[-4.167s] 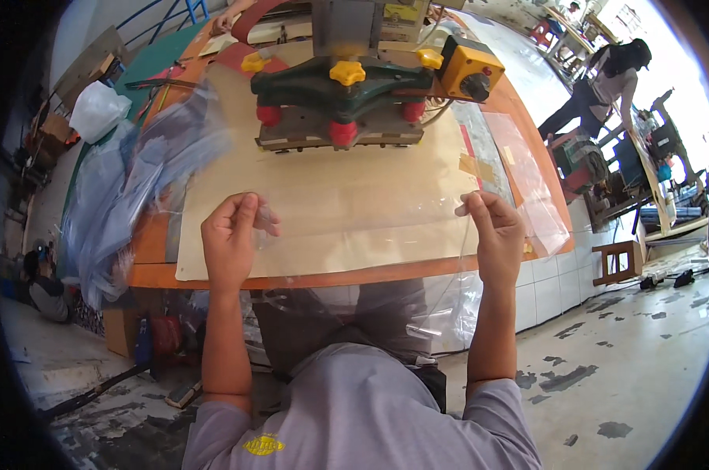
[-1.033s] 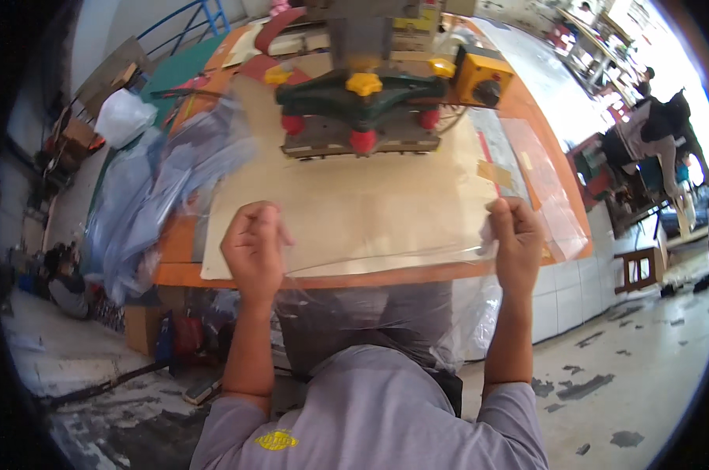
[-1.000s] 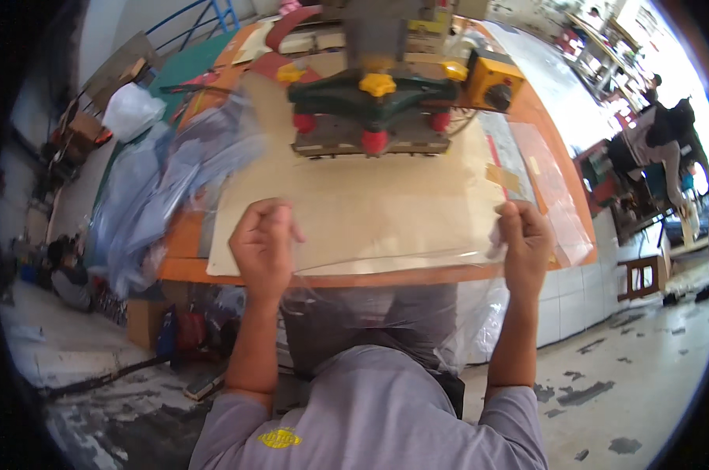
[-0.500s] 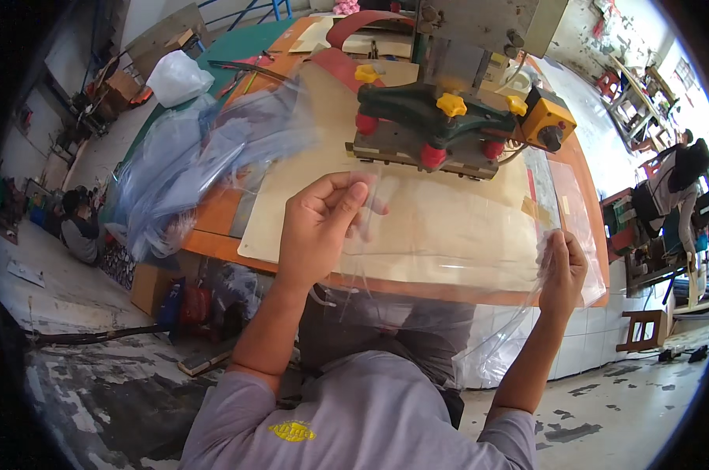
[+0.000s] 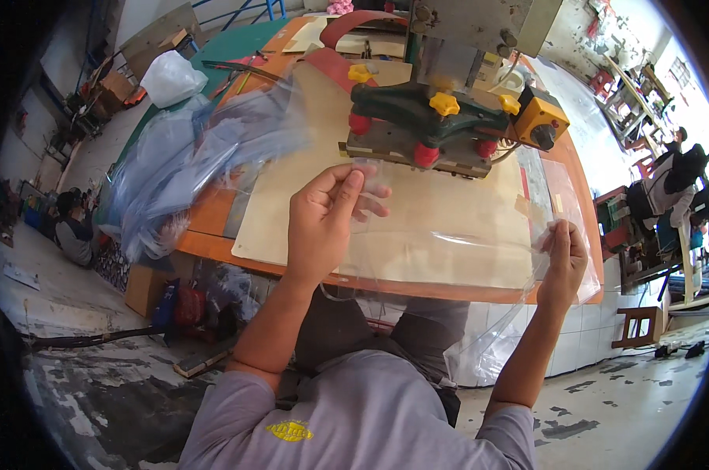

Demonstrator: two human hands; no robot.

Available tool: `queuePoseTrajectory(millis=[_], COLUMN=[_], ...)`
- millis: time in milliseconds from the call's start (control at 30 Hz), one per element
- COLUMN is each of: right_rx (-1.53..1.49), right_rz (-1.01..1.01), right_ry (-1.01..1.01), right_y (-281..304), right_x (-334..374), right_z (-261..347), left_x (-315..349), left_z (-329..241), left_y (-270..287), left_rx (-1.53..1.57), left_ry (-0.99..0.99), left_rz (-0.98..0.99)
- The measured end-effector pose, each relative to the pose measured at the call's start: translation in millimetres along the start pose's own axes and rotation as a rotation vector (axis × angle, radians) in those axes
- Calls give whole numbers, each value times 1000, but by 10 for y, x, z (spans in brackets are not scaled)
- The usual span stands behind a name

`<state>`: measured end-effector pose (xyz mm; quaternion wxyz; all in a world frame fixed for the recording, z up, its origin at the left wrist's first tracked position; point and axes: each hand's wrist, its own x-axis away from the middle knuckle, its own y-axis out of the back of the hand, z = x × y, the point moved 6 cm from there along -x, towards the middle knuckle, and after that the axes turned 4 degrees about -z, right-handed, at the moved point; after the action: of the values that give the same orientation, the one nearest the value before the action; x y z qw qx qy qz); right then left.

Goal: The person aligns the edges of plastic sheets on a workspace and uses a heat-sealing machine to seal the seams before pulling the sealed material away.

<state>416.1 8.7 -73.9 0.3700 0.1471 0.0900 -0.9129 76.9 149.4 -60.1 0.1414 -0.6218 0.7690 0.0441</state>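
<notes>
My left hand (image 5: 327, 215) pinches one edge of a clear plastic sheet (image 5: 456, 237) between thumb and forefinger, with other fingers spread behind it. My right hand (image 5: 562, 254) grips the sheet's opposite side over the table's right front. The sheet stretches between both hands and hangs past the table edge; its outline is hard to follow. Beneath lies a beige board (image 5: 284, 227). Just beyond my left hand stands a press machine (image 5: 425, 110) with a dark green head, yellow star knobs, red feet and a flat metal plate.
A heap of bluish clear plastic sheets (image 5: 174, 164) covers the table's left side, beside a white plastic bag (image 5: 173, 78). A yellow control box (image 5: 541, 121) with a black dial is on the press's right. The orange table edge (image 5: 213, 243) curves in front of me. Two people sit or stand far off.
My left hand has shifted slightly, its rear fingers now more spread. The right hand has risen a little, and the sheet between them hangs differently. Both still hold it.
</notes>
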Motion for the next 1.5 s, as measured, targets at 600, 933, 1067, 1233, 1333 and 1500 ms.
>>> queuePoseTrajectory(millis=[600, 933, 1067, 1233, 1333, 1500], right_rx=[175, 108, 140, 82, -2, -5], right_rz=[-24, 14, 2, 61, 113, 148], right_ry=[63, 76, 78, 99, 91, 63], right_y=[-161, -255, -268, -292, -318, -338], right_x=[60, 80, 114, 123, 139, 134], right_z=[172, 233, 237, 274, 298, 291], left_x=[-49, -52, -13, 8, 8, 14], left_z=[178, 248, 232, 220, 191, 176], left_y=[123, 162, 167, 190, 198, 221], left_rx=[-113, -136, -130, -142, -157, -155], left_ry=[-89, -131, -162, -197, -232, -226], left_rz=[-161, -204, -222, -254, -265, -285])
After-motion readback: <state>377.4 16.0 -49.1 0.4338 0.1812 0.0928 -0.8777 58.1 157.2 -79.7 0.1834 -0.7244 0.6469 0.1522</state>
